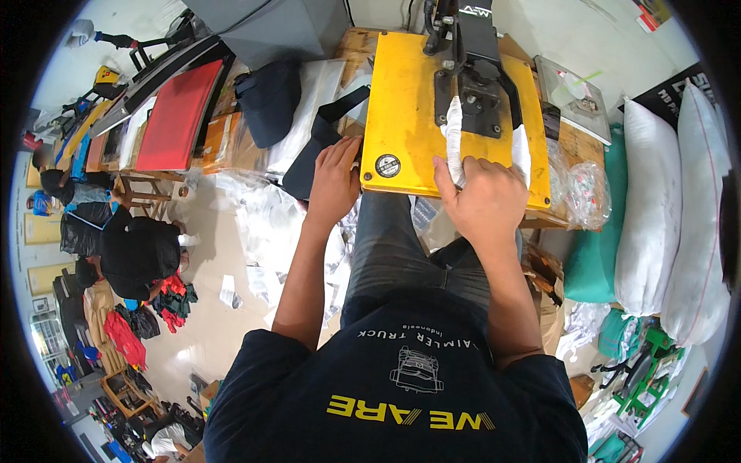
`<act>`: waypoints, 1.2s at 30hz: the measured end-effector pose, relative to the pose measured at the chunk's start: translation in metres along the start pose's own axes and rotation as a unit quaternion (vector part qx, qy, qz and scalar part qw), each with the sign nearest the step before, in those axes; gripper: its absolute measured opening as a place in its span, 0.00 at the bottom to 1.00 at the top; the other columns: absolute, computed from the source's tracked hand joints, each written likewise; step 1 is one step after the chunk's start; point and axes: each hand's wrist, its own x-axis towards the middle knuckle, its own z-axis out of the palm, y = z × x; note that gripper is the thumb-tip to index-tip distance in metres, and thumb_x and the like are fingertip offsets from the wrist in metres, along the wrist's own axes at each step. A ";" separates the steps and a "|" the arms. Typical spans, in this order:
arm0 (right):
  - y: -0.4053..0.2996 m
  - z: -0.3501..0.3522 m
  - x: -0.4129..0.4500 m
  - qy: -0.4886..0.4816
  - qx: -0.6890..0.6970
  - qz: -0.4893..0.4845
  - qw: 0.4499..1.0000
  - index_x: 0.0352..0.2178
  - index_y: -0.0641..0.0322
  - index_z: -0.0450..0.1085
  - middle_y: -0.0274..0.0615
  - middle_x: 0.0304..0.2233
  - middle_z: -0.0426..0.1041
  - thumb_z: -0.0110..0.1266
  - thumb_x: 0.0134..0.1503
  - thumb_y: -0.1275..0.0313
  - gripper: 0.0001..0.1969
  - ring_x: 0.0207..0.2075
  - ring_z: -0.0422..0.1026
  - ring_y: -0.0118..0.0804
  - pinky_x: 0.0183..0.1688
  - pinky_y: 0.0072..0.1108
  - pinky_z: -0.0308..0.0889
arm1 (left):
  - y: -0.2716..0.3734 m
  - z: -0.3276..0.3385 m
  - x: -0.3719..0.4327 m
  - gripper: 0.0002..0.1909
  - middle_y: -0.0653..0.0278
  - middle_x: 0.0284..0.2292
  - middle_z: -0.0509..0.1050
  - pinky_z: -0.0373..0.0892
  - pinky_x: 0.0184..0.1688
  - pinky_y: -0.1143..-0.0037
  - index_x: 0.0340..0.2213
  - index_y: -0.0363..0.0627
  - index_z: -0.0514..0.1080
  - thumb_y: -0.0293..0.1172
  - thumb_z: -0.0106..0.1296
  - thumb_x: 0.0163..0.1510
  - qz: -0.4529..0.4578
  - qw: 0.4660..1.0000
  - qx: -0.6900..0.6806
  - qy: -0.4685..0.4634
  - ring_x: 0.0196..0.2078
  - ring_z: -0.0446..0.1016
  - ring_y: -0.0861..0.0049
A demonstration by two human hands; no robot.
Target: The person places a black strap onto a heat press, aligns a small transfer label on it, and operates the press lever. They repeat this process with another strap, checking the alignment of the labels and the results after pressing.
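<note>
Straight ahead stands a heat press with a yellow upper plate (399,116) and a black arm (477,52). My right hand (486,199) is closed around the front of its handle, whose side bars carry a white wrapping (454,139). The handle's front bar is hidden under my fingers. My left hand (336,182) is at the plate's left edge, on a dark fabric piece (307,165) with a strap (344,104). Whether its fingers pinch the fabric cannot be seen. What lies beneath the plate is hidden.
A dark cap or folded fabric (269,101) and a red flat panel (179,116) lie leftward on the bench. Crumpled clear plastic (587,194) sits right of the press, beside white sacks (645,208). Scraps (266,226) litter the floor; people (139,254) work at far left.
</note>
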 end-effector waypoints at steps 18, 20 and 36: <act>0.004 0.010 -0.002 0.058 0.001 -0.027 0.998 0.16 0.57 0.71 0.41 0.16 0.72 0.68 0.61 0.51 0.27 0.17 0.72 0.48 0.31 0.39 0.63 | 0.003 0.001 -0.002 0.32 0.48 0.65 0.75 0.59 0.76 0.56 0.66 0.36 0.71 0.16 0.54 0.58 -0.013 1.000 0.006 0.002 0.72 0.69 0.55; 0.004 0.011 -0.002 0.063 0.004 -0.026 0.998 0.16 0.57 0.70 0.41 0.15 0.71 0.68 0.61 0.51 0.27 0.17 0.72 0.48 0.31 0.38 0.63 | 0.003 0.002 -0.002 0.33 0.48 0.65 0.75 0.59 0.76 0.56 0.66 0.36 0.71 0.15 0.54 0.58 -0.018 1.000 0.020 0.000 0.72 0.69 0.55; 0.003 0.008 -0.003 0.055 0.011 -0.013 0.998 0.17 0.58 0.71 0.42 0.18 0.74 0.69 0.61 0.52 0.26 0.21 0.75 0.48 0.33 0.37 0.66 | 0.005 0.002 -0.001 0.33 0.49 0.66 0.75 0.58 0.78 0.56 0.67 0.38 0.71 0.16 0.56 0.60 -0.031 0.999 0.017 -0.015 0.73 0.69 0.56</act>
